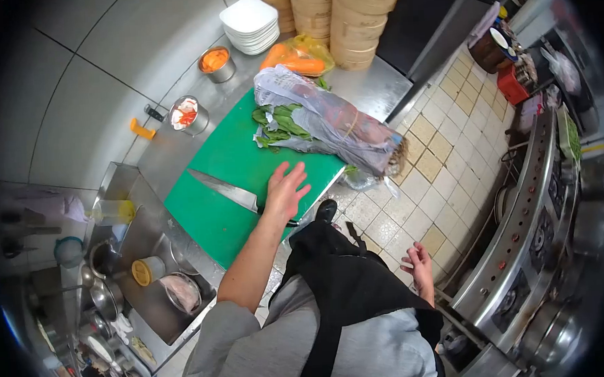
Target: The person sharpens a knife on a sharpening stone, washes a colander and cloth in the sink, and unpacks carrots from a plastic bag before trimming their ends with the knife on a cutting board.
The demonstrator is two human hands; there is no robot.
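My left hand (287, 191) is open with fingers spread, over the near edge of a green cutting board (208, 166). A large kitchen knife (223, 190) lies flat on the board, its blade pointing away to the left. Part of its handle is hidden under my left hand and wrist; I cannot tell if they touch. Beyond my fingertips lies a long bundle of leafy greens (281, 125), wrapped in a printed plastic bag (325, 115), its root end over the board's right edge. My right hand (418, 261) hangs at my side above the floor, fingers loosely bent and apart, nothing in it.
Behind the board are a metal cup of orange pieces (217, 64), another metal cup (189, 116), stacked white dishes (250, 24), bagged carrots (298, 57) and bamboo steamers (358, 25). A sink (140, 228) is at left, a stove (516, 239) at right.
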